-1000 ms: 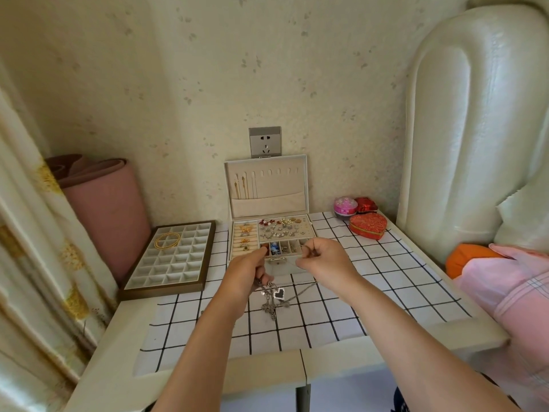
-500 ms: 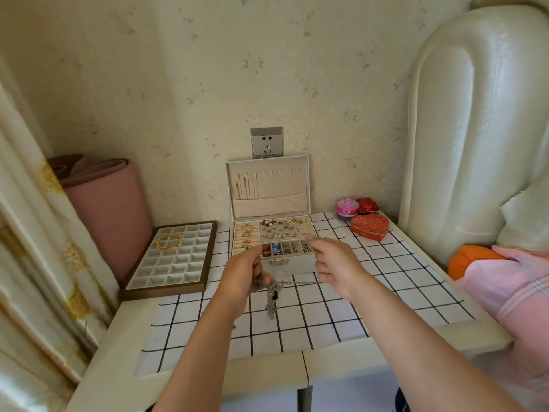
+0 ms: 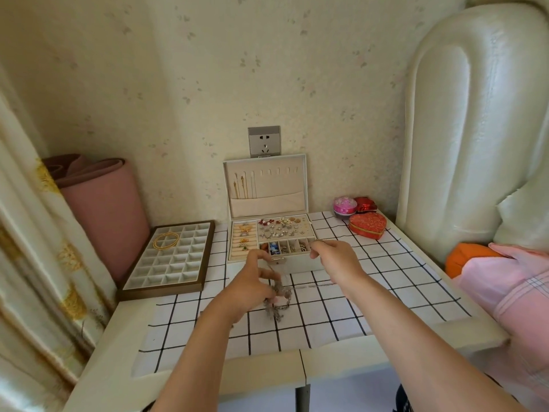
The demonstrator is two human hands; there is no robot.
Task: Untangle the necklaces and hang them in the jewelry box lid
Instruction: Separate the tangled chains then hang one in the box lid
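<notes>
A chain (image 3: pixel 315 286) now stretches sideways from the tangled necklaces (image 3: pixel 279 292) toward the right hand (image 3: pixel 334 260).
The left hand (image 3: pixel 251 282) pinches them over the cloth (image 3: pixel 386 292), before the jewelry box (image 3: pixel 297 262); the right hand pinches the chain.

Compartment tray (image 3: pixel 166 260) — heart-shaped box (image 3: pixel 367 225) — wall socket (image 3: pixel 264 141)

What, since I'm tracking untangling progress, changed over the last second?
The right hand drew away rightward, stretching one chain out of the tangle, which the left hand keeps gripping. Box, lid and tray stayed put.
</notes>
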